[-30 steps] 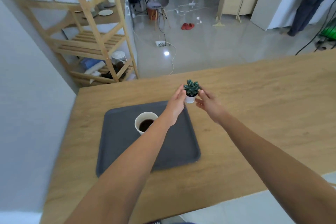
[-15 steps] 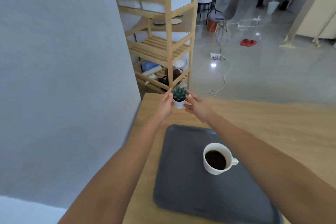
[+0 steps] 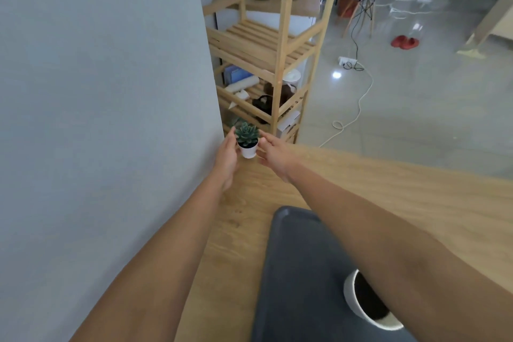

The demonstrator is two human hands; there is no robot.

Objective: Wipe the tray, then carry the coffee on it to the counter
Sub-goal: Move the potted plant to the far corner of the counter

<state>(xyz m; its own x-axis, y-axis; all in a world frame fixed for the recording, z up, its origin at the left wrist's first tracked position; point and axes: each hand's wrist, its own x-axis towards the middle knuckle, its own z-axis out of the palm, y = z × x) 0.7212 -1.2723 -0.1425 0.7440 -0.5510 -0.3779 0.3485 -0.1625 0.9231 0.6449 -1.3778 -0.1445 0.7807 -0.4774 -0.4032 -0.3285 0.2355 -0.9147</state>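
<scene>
At the far left corner of the worktop (image 3: 388,191), well beyond the tray (image 3: 299,272), both hands meet around a small succulent pot (image 3: 248,150); the left hand (image 3: 228,158) cups the pot's left side with its fingers (image 3: 232,134) curled against the white wall of the pot and the green rosette; the right hand (image 3: 276,157) presses in from the right, its fingers (image 3: 263,143) touching the pot's rim, so the pot is gripped between the two; whether its base touches the wood, I cannot tell. The dark grey tray lies flat nearer the person than the pot; the coffee cup (image 3: 361,305) stands on the tray's near right part, partly hidden under the right forearm, dark coffee showing inside. Beyond the pot stands a wooden shelf unit (image 3: 280,44), and a grey wall (image 3: 97,91) runs left of the pot.
</scene>
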